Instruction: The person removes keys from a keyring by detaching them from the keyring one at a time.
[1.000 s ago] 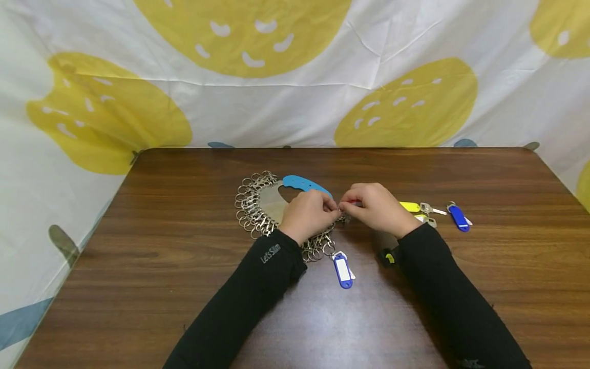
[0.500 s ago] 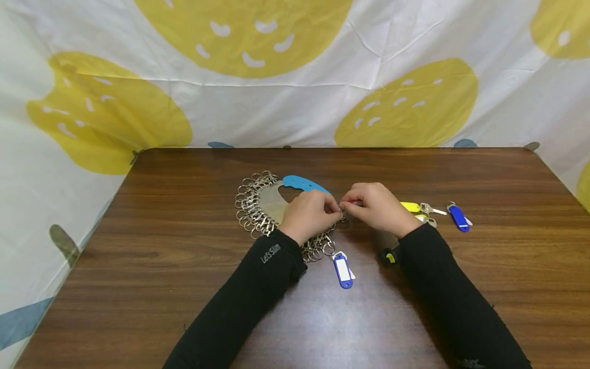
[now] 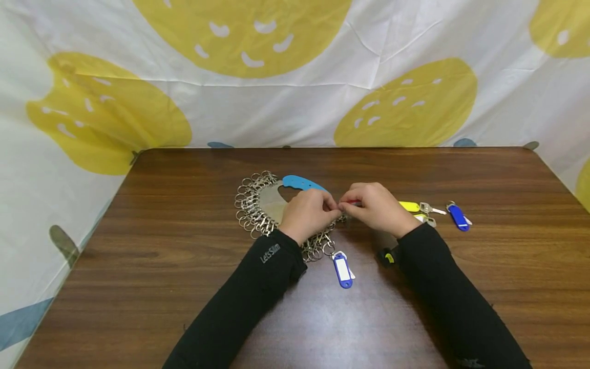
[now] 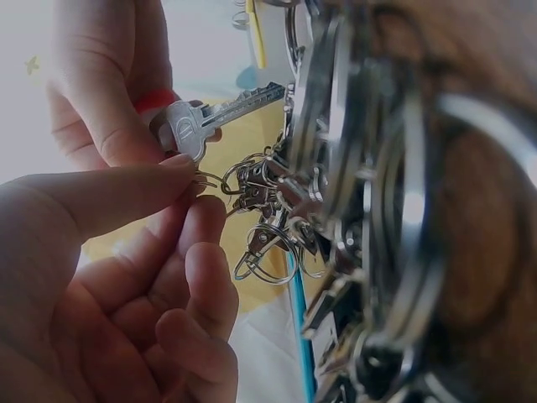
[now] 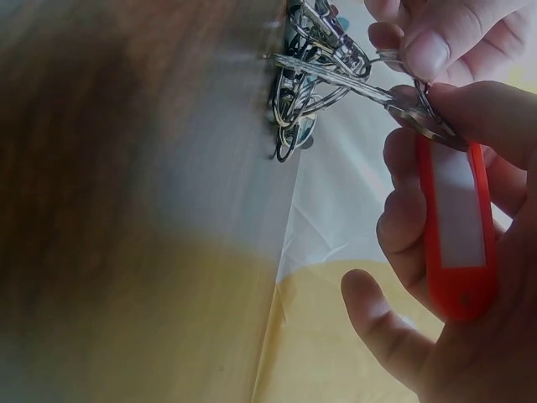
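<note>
A round metal key holder [image 3: 269, 204] with a blue handle [image 3: 301, 182] lies on the table, its edge hung with several clips and rings. My left hand [image 3: 310, 214] is over its right side; thumb and index finger pinch a small split ring [image 4: 205, 180]. Close against it, my right hand [image 3: 375, 207] holds a red key tag [image 5: 460, 220] with a white label, thumb at its top. From that tag a silver key [image 4: 222, 122] sticks out toward the holder's rings. The fingertips of both hands nearly meet, partly hiding the ring joint.
A blue key tag [image 3: 342, 270] hangs off the holder's near edge. To the right of my right hand lie yellow key tags [image 3: 410, 206] with keys and another blue key tag [image 3: 459, 218]. A patterned cloth [image 3: 295, 113] rises behind the table [image 3: 138, 287].
Both hands stay in nearly the same place, with only slight shifts of the fingertips at the ring.
</note>
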`<state>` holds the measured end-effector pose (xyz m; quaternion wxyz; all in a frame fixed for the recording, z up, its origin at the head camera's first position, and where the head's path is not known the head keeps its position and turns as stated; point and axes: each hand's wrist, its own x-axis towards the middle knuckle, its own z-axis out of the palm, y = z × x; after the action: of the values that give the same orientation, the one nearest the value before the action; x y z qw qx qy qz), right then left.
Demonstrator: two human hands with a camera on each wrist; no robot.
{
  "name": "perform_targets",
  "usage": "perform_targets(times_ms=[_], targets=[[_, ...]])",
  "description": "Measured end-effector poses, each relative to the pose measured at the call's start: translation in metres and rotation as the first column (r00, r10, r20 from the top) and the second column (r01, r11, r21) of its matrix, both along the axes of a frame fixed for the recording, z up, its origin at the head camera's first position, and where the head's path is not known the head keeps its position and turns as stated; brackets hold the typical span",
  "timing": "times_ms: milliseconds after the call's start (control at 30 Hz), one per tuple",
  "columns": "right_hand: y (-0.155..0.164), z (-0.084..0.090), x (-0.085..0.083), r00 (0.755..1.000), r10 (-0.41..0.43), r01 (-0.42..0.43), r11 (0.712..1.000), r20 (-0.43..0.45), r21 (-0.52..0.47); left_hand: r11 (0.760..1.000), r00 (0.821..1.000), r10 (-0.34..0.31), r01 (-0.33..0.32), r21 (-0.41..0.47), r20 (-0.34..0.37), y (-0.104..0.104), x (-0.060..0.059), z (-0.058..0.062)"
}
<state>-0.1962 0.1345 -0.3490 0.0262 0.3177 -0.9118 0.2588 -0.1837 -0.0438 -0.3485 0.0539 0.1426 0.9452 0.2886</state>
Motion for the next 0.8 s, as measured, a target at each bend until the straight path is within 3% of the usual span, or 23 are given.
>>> perform_targets(times_ms=[300, 800], targets=[[0.0011, 0.0, -0.0001, 1.0, -0.009, 0.009, 1.0, -0.006, 0.022, 0.998, 0.999, -0.052, 0.053, 0.015, -0.014, -0.0006, -0.0001, -0.0004], [0.0001, 0.0004, 0.0001, 1.0, -0.008, 0.008, 1.0, -0.018, 0.019, 0.999, 1.0, 0.011, -0.011, 0.032, 0.022, -0.0001, 0.0017, 0.0018]])
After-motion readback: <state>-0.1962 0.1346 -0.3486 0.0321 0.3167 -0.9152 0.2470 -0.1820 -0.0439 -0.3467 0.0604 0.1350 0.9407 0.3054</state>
